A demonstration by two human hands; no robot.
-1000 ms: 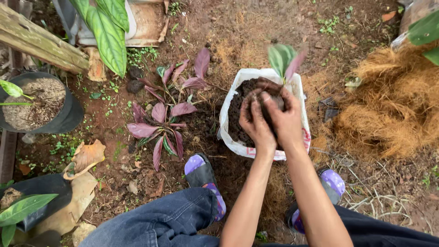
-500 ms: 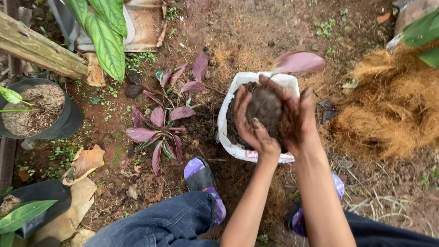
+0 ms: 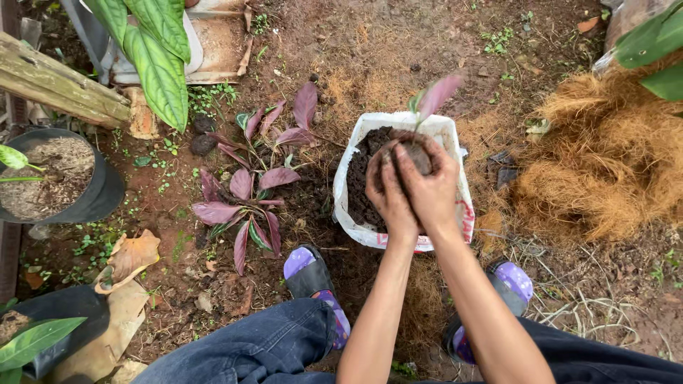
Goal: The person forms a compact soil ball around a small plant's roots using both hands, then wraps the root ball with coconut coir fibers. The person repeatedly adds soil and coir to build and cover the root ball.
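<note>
Sandals: purple sandals [image 3: 313,274] planted on bare soil; the white bag stands just beyond the toes. Risk: a foot shift may nudge the bag.
Left hand: left hand [image 3: 386,190] cupped around the near-left side of the root ball, fingers closed on it.
Right hand: right hand [image 3: 431,190] wrapped over the near-right side, touching the left hand; both hands soiled.
Root ball: dark root ball [image 3: 416,153] held over the mouth of the bag, carrying one seedling [image 3: 435,96] with pinkish-purple leaves. Risk: too firm a squeeze may crumble the soil and bare the roots; whether the ball rests on the bag's soil or hangs clear of it cannot be told.
White bag: white bag [image 3: 455,206], soft-walled, partly filled with dark soil. Risk: downward pressure near one rim may fold the wall and tip it.
Seedling stem: thin, upright between the fingertips. Risk: a tilt of the hands may bend or snap it.
Loose plants: purple-leaved plants [image 3: 245,192] lying on the ground left of the bag; spilled soil could bury them.
Coir pile: brown fibre heap [image 3: 605,156] to the right, well apart.
</note>
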